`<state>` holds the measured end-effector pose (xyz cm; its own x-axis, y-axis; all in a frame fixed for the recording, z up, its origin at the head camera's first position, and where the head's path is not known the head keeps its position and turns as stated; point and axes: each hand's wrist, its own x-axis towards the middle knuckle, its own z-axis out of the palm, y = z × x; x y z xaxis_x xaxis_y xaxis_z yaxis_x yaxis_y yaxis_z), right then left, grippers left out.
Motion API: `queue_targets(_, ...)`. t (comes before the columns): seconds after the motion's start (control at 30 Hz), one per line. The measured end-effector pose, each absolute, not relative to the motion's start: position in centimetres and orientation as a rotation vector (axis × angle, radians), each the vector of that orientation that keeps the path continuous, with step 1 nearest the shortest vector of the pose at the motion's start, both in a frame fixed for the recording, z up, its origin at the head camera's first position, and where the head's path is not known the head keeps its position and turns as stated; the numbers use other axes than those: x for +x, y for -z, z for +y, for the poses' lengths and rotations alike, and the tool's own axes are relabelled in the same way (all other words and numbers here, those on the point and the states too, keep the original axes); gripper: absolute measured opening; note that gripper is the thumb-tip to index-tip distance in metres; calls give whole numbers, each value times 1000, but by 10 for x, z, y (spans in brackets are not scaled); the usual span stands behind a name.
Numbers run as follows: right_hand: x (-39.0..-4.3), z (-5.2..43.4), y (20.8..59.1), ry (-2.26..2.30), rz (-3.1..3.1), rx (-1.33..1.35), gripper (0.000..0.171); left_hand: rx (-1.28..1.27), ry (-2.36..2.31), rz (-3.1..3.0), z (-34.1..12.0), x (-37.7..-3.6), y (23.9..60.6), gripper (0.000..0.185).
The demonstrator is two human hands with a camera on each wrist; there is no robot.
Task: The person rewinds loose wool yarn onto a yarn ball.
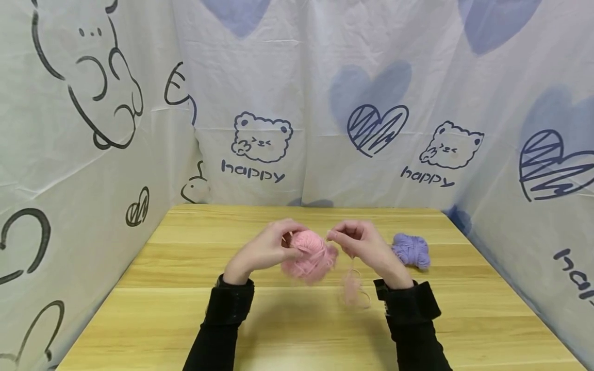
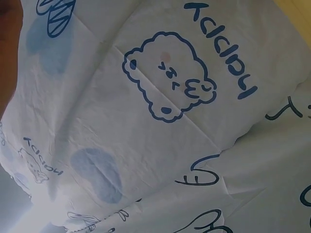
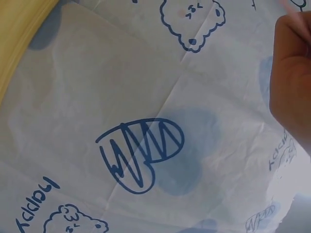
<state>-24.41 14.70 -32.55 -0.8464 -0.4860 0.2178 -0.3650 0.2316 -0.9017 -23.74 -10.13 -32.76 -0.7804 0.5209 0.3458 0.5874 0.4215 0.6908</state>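
Note:
A ball of pink yarn (image 1: 308, 257), blurred along its lower edge, is held above the table by my left hand (image 1: 271, 246), thumb and fingers round its left side. My right hand (image 1: 359, 239) is just right of the ball and pinches a strand of the pink yarn between thumb and fingertips. Below that hand a loose tail of pink yarn (image 1: 352, 288) hangs in loops. In the right wrist view part of the right hand (image 3: 294, 73) shows at the right edge. Only a dark sliver of the left hand (image 2: 8, 53) appears in the left wrist view.
A bundle of purple yarn (image 1: 412, 251) lies on the wooden table (image 1: 185, 309), just beyond the right wrist. White cloth (image 1: 320, 170) printed with hearts and bears hangs round the table's back and sides. Both wrists wear black bands (image 1: 229, 304).

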Motion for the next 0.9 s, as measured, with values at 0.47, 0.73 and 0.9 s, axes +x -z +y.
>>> queue_targets(0.47, -236, 143, 323, 1624, 2361, -1041, 20, -525, 1563, -2329, -99, -241, 327, 34)
queue_targets(0.73, -241, 140, 328, 1501, 2363, -985, 22, -466, 1803, -2160, -100, -239, 321, 35)
queue_targets(0.9, -249, 137, 336, 1517, 2306, -946, 23, -477, 1938, -2096, -101, -237, 319, 35)
